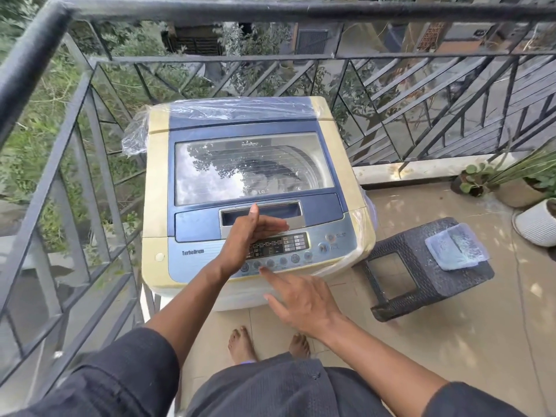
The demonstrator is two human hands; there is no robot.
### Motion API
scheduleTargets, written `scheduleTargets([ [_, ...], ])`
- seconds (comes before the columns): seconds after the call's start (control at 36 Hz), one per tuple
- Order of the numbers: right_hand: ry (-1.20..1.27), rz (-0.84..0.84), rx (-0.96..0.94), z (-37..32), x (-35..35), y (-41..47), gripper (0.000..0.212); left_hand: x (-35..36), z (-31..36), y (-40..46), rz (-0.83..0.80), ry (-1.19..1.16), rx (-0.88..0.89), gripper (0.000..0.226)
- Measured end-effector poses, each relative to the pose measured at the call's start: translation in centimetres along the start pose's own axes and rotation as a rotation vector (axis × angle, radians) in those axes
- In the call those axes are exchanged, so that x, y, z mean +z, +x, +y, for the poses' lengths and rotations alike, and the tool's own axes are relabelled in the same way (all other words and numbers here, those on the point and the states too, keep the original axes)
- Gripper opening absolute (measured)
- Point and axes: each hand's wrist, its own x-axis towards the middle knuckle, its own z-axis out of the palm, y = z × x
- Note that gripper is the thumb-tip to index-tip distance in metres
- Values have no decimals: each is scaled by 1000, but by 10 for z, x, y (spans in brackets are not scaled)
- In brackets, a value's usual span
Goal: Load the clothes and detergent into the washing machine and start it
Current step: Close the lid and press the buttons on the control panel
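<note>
A cream and blue top-load washing machine [156, 182] stands in the balcony corner with its glass lid [252, 170] closed. Through the glass, grey clothes show dimly inside the drum. My left hand [249, 233] hovers flat over the lid handle and the control panel [279, 248], fingers straight, holding nothing. My right hand [301, 299] is open with its index fingertip on one of the round buttons in the panel's bottom row. A clear plastic container [457, 251] lies on a dark stool to the right.
A black metal railing [90, 139] encloses the balcony on the left and behind the machine. The dark wicker-pattern stool [421, 284] stands right of the machine. Potted plants [511, 182] and a white pot [538, 224] sit at the far right. My bare feet are on the tiled floor.
</note>
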Motion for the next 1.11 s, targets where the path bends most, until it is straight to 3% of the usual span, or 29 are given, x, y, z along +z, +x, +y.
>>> scheduleTargets([
  [0.25,53,-136,68,-10,8,3,79,1,6,-2,45,-1,-12,80],
  [0.5,56,-117,110,-16,25,-7,93,5,12,-6,43,7,-9,78],
  [0.89,-84,-129,116,-20,31,-6,97,6,13,-8,40,26,5,78],
  [1.11,-13,-129,141,-21,31,-10,97,6,11,-7,48,27,-3,78],
])
